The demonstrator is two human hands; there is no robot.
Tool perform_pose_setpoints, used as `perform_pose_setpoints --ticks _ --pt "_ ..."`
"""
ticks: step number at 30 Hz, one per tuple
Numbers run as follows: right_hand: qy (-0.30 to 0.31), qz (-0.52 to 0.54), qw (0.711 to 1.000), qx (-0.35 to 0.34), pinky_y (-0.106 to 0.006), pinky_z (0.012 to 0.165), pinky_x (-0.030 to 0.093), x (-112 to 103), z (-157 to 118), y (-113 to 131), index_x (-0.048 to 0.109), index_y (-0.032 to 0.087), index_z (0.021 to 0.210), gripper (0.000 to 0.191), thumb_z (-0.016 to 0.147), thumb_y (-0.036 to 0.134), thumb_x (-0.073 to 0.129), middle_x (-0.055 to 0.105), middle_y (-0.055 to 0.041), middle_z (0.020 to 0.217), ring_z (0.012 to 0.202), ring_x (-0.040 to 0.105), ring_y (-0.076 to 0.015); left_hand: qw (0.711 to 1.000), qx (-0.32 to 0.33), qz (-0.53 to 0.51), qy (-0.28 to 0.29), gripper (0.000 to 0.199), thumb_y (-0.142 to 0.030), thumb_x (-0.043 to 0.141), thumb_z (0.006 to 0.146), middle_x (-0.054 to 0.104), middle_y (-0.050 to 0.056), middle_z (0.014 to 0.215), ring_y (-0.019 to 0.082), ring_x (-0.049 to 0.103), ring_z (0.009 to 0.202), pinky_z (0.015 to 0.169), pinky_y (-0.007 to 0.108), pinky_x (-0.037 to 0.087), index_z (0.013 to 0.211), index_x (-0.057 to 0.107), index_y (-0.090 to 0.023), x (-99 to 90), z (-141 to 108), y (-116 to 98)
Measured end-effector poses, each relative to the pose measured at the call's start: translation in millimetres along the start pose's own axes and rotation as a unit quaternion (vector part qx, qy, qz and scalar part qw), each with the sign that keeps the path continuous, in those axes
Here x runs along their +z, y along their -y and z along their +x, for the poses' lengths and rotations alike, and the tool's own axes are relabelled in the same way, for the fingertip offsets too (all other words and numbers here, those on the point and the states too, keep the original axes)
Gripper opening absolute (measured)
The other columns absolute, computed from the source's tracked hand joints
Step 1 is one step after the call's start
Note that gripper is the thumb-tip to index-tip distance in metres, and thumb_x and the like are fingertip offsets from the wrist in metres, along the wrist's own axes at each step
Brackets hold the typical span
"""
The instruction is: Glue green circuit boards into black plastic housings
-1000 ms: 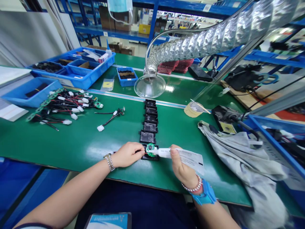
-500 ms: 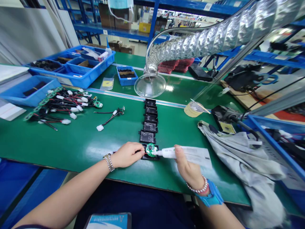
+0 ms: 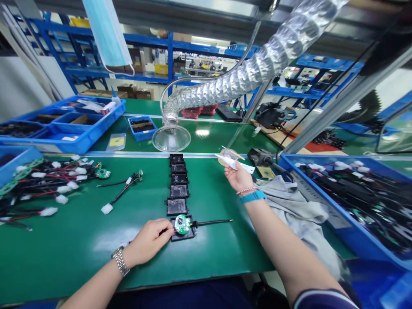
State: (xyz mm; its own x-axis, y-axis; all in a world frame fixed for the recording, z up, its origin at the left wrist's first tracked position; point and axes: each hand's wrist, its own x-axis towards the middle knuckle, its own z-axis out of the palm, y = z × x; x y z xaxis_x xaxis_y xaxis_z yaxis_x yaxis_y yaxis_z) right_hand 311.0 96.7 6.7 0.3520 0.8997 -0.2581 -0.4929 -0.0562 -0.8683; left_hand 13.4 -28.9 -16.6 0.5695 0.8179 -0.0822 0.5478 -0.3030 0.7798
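A round green circuit board [image 3: 183, 224] lies on the nearest black plastic case [image 3: 183, 238], with a black cable [image 3: 212, 222] running out to the right. My left hand [image 3: 149, 242] is closed at the case's left edge, its thumb and forefinger pinching the board's wires, which the fingers mostly hide. Further off to the right, my right hand [image 3: 238, 178] grips a white glue tube [image 3: 242, 166], its nozzle pointing left. The tube is just in front of a yellowish tape roll [image 3: 227, 155], partly covering it. Several more black cases [image 3: 176, 206] run in a column away from me.
Wired boards [image 3: 64, 182] are heaped at the left, with a single wired board [image 3: 128, 182] closer in. A clear fume hood [image 3: 171, 139] on a foil duct [image 3: 219, 86] hangs beyond the cases. A grey cloth [image 3: 289, 201] and a blue bin [image 3: 341, 214] stand at the right.
My right hand has carried the glue tube away from the board, forward and right to the tape roll. My left hand stays by the board. The camera view has shifted.
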Motion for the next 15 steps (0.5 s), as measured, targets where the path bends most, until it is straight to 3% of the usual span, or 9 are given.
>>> perform_pose_setpoints --ticks 7,12,15 --pt "-0.046 -0.001 0.999 -0.027 -0.015 0.047 0.048 15 44 9 0.052 0.013 0.078 0.021 0.089 0.014 0.035 0.059 -0.0022 0.055 0.049 0.056 -0.008 1.0 -0.011 0.003 -0.003 0.029 -0.035 0.036 0.084 0.053 0.0 0.064 0.013 0.046 0.061 0.058 0.023 0.036 0.065 0.048 -0.017 0.2 1 -1" --pt "-0.069 -0.063 0.995 -0.028 -0.017 0.045 0.049 11 53 11 0.053 0.013 0.085 0.013 0.085 0.01 0.04 0.058 -0.0006 0.052 0.046 0.057 -0.009 1.0 -0.008 0.007 -0.007 0.03 -0.035 0.035 0.085 0.053 0.0 0.065 0.013 0.046 0.062 0.059 0.023 0.036 0.065 0.049 -0.017 1.0 0 -2" --pt "-0.071 -0.131 0.989 -0.019 -0.016 0.039 0.045 4 52 9 0.054 0.013 0.077 0.018 0.087 0.02 0.041 0.053 0.0007 0.043 0.038 0.052 -0.0087 1.0 -0.007 0.012 -0.002 0.03 -0.036 0.035 0.085 0.053 0.0 0.065 0.014 0.046 0.062 0.06 0.023 0.036 0.066 0.049 -0.017 1.4 0 0"
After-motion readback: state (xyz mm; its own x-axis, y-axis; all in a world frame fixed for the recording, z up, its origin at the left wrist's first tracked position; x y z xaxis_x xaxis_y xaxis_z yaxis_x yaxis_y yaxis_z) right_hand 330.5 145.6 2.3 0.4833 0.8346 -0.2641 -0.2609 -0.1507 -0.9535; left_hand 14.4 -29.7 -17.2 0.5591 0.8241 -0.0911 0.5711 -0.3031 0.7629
